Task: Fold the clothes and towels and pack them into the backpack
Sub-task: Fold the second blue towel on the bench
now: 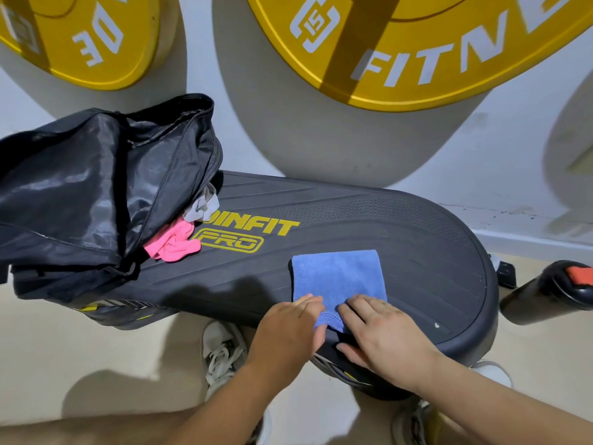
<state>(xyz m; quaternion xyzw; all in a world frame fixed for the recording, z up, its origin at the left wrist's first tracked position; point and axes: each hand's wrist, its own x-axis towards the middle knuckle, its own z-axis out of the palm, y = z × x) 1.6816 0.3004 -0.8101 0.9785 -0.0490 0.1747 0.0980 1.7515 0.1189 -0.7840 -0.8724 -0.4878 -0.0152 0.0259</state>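
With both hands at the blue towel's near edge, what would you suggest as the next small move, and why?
I would probably fold the near edge away onto the far edge: the blue towel lies flat on the step platform, left hand and right hand rest on its near edge, and the backpack stands open.

White laced sneakers (pixel 221 354), bare forearms (pixel 224 409)
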